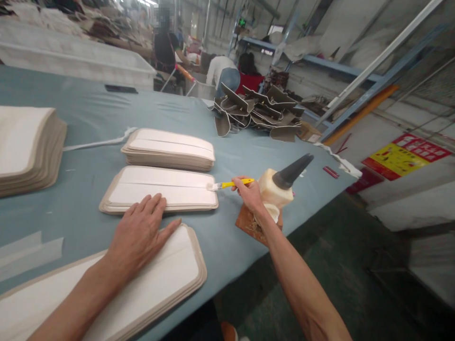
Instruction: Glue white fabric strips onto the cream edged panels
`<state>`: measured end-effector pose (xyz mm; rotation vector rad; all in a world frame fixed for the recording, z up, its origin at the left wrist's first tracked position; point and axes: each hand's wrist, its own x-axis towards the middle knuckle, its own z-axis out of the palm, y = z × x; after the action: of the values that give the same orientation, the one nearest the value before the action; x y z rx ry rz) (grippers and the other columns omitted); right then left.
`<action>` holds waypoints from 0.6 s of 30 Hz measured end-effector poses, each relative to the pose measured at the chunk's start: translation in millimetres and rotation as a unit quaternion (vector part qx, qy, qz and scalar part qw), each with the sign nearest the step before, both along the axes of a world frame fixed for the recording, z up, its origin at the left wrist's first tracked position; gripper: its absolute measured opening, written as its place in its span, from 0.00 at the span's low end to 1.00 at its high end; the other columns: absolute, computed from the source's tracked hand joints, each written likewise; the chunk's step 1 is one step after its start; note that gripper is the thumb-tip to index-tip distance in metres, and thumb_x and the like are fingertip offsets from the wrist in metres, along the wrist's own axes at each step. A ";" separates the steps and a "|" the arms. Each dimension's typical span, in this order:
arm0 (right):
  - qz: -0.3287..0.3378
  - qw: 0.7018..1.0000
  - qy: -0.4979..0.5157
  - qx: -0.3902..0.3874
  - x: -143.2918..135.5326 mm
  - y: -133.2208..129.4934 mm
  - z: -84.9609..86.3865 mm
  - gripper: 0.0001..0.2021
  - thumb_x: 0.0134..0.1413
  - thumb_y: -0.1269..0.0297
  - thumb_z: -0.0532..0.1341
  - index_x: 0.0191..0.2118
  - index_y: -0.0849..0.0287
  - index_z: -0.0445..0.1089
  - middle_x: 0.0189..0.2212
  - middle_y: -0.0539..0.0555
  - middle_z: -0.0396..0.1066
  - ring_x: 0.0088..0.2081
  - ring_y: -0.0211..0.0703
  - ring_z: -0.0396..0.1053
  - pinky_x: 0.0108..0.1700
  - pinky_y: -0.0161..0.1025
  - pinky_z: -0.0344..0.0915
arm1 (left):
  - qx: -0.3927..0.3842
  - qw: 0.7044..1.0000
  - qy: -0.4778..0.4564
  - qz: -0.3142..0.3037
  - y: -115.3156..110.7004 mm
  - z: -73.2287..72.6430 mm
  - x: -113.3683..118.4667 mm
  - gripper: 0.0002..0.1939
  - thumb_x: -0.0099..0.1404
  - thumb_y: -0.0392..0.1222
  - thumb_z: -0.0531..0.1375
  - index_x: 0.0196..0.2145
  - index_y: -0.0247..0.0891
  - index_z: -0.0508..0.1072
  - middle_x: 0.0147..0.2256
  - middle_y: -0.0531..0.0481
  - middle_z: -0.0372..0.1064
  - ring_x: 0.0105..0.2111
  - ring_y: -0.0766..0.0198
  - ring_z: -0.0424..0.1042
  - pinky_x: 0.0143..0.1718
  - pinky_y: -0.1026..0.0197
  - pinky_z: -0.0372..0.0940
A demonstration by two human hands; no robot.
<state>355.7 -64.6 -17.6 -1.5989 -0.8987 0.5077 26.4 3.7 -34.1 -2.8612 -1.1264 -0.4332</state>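
In my right hand (248,193) is a yellow-handled paintbrush (227,184), its bristles touching the right end of a white, beige-edged panel (149,184) on a low stack. My left hand (145,227) lies flat with fingers spread, fingertips on that panel's near edge. Under my left forearm is a stack of longer white panels (170,265). Just behind the brushed panel sits a taller stack of similar panels (170,144). By my right hand stands a cream-coloured bottle (273,187) with a black spout, and below it a small white cup (272,212) on a brown board (249,225).
Large panels (24,142) are stacked at the left of the blue-covered table (88,113). A dark flat object (121,89) lies near a white bin (78,61). Grey-brown pieces (256,111) are heaped at the back. Other people (222,71) are beyond the table.
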 end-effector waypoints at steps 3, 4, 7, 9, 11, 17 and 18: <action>-0.004 1.000 -0.003 0.006 -5.1 0.1 1.5 0.18 0.52 0.46 0.68 0.30 0.58 0.76 0.21 0.48 0.71 0.22 0.36 0.57 0.24 0.36 0.51 | -0.006 1.000 0.008 0.002 0.2 1.1 -0.3 0.40 0.78 0.62 0.44 0.66 0.23 0.70 0.68 0.26 0.67 0.68 0.33 0.66 0.67 0.34 0.62; -0.003 1.000 -0.003 0.008 -6.7 0.2 3.1 0.17 0.51 0.47 0.68 0.30 0.58 0.76 0.21 0.48 0.71 0.21 0.35 0.57 0.24 0.36 0.51 | -0.008 1.000 0.012 0.003 0.2 1.7 -0.5 0.39 0.78 0.61 0.44 0.65 0.24 0.70 0.68 0.27 0.67 0.68 0.34 0.66 0.68 0.34 0.62; -0.008 1.000 0.001 0.018 -10.8 -0.7 12.9 0.17 0.52 0.47 0.68 0.32 0.59 0.75 0.21 0.48 0.71 0.21 0.35 0.58 0.24 0.36 0.52 | -0.012 1.000 0.016 0.004 0.2 4.9 -0.2 0.35 0.78 0.56 0.45 0.65 0.25 0.71 0.68 0.27 0.67 0.68 0.34 0.66 0.67 0.36 0.63; -0.036 0.998 0.012 0.046 -14.7 -2.6 22.7 0.18 0.54 0.46 0.65 0.35 0.59 0.75 0.22 0.48 0.71 0.21 0.35 0.59 0.23 0.35 0.53 | -0.016 1.000 0.014 0.000 1.3 9.8 1.3 0.31 0.78 0.52 0.47 0.64 0.25 0.72 0.66 0.26 0.69 0.67 0.35 0.67 0.66 0.37 0.64; -0.072 0.993 0.039 0.087 -21.3 -5.9 32.8 0.19 0.55 0.45 0.64 0.38 0.58 0.74 0.22 0.48 0.72 0.21 0.35 0.60 0.23 0.34 0.54 | -0.018 1.000 0.016 0.001 4.1 17.3 4.2 0.26 0.76 0.47 0.49 0.60 0.27 0.74 0.63 0.27 0.72 0.62 0.36 0.72 0.61 0.37 0.68; -0.084 0.983 0.109 0.119 -51.0 -23.8 39.5 0.20 0.52 0.44 0.70 0.37 0.58 0.74 0.21 0.46 0.71 0.20 0.33 0.61 0.22 0.33 0.56 | -0.017 0.997 0.070 -0.011 20.9 42.2 14.2 0.16 0.72 0.41 0.55 0.50 0.35 0.79 0.52 0.34 0.77 0.50 0.39 0.74 0.49 0.42 0.72; -0.089 0.981 0.120 0.122 -54.7 -27.0 36.8 0.21 0.51 0.44 0.70 0.37 0.58 0.74 0.21 0.46 0.71 0.20 0.33 0.61 0.22 0.32 0.56 | -0.016 0.997 0.078 -0.018 23.5 44.6 15.0 0.15 0.72 0.40 0.56 0.50 0.35 0.79 0.51 0.35 0.77 0.51 0.39 0.74 0.50 0.43 0.71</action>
<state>300.9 -91.6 19.2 -1.3470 -0.6046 0.4344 41.4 27.2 10.5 -2.8870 -1.0668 -0.1887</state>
